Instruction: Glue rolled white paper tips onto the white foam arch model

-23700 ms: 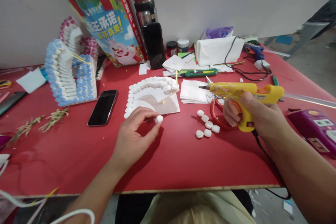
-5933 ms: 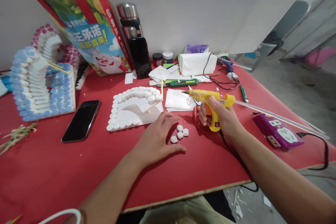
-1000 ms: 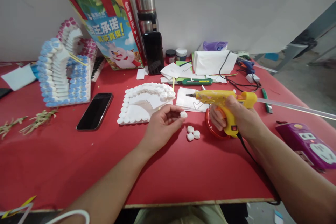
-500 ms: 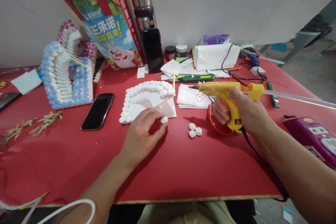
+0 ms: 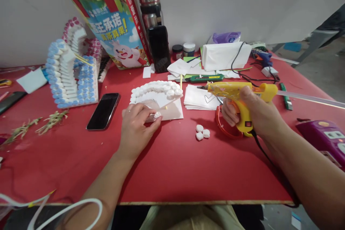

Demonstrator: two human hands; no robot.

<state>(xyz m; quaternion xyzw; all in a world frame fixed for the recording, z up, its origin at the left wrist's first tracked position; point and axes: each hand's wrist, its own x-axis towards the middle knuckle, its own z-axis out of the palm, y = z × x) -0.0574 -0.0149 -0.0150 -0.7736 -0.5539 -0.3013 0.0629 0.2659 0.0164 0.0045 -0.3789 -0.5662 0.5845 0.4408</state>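
Pinched between the thumb and fingers of my left hand [image 5: 137,124] is a small white ball [image 5: 157,115], perhaps cotton or soft clay. The hand rests at the near left edge of a white card model [image 5: 175,109], covering part of it. Puffy white balls [image 5: 155,87] line the model's curved top. My right hand [image 5: 252,106] is wrapped round the handle of a yellow hot glue gun [image 5: 229,88], its nozzle pointing left above folded white paper [image 5: 198,97]. Three loose white balls [image 5: 202,133] lie on the red table between my hands.
Left of the model are a phone [image 5: 103,111], a blue-and-white ball-covered model [image 5: 58,75] and dried sprigs [image 5: 52,121]. Behind stand a printed bag [image 5: 115,25], a flask [image 5: 149,5] and a green cutter [image 5: 205,78]. A red tape ring [image 5: 219,124] sits under the glue gun; a purple power strip [image 5: 323,133] lies right.
My left hand has moved left with the white ball, onto the model's near left edge. The glue gun stays in my right hand, and the whole view has shifted slightly.
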